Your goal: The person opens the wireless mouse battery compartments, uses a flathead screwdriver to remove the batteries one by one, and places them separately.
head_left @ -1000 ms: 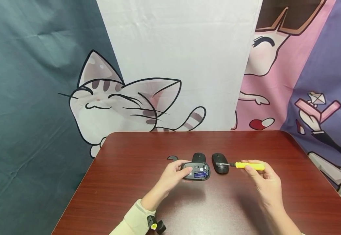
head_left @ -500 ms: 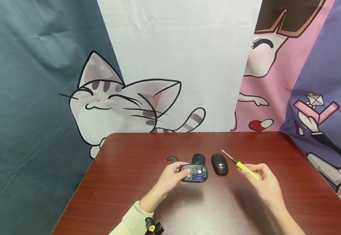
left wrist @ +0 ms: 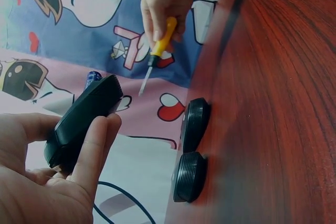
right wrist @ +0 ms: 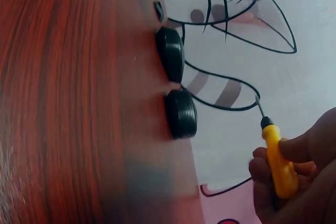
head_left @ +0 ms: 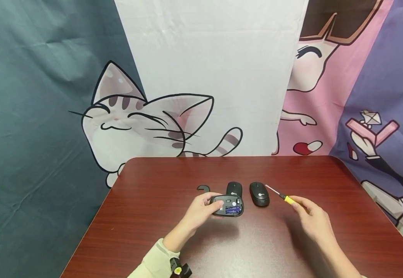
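My left hand (head_left: 197,211) holding an upturned mouse (head_left: 230,204) above the counter (head_left: 159,200), right hand (head_left: 314,220) gripping a yellow screwdriver (head_left: 288,199), black mouse (head_left: 259,194) beyond, second mouse (head_left: 234,188) partly hidden by the held one, hooked black piece (head_left: 204,188) leftward, cartoon cloth (head_left: 222,77) behind

The bench (head_left: 135,216) is showing glossy wood grain; the screwdriver (right wrist: 280,166) is pairing smooth yellow plastic with a metal shaft. The held mouse (left wrist: 84,121) is presenting matt black plastic, the right mouse (head_left: 259,194) is showing ribbed plastic, and the backdrop (head_left: 215,58) is displaying creased cloth.
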A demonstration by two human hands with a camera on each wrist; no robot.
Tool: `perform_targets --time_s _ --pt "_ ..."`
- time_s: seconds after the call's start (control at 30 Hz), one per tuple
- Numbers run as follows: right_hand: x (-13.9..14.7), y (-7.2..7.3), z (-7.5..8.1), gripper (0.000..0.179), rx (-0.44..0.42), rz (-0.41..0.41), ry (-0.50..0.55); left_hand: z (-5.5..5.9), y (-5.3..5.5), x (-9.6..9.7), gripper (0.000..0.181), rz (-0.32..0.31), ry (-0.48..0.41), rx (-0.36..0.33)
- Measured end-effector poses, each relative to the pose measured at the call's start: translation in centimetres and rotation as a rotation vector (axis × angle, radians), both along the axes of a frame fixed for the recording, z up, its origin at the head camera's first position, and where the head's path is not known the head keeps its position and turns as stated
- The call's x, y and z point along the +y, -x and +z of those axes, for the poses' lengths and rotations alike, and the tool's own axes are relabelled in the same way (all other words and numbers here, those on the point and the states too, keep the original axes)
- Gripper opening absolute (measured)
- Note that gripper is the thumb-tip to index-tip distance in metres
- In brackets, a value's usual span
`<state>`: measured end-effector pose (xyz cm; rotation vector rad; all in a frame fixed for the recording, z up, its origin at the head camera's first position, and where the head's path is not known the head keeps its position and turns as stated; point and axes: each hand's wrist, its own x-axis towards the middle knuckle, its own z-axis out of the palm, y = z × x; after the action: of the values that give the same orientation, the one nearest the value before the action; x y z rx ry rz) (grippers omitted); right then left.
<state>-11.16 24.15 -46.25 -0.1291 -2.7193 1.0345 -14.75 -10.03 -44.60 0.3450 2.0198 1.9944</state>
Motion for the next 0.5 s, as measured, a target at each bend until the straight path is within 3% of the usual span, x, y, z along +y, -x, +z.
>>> perform_targets --time_s 0.23,0.5 --pt "1.0 0.6 -0.8 0.034 -0.093 0.059 -0.011 -0.2 0.0 -0.1 0.038 -0.005 -0.010 -0.005" --pt "1.6 1.5 -1.8 0.041 -0.139 0.079 -0.119 -0.3 0.1 0.0 0.038 -0.011 -0.022 -0.014"
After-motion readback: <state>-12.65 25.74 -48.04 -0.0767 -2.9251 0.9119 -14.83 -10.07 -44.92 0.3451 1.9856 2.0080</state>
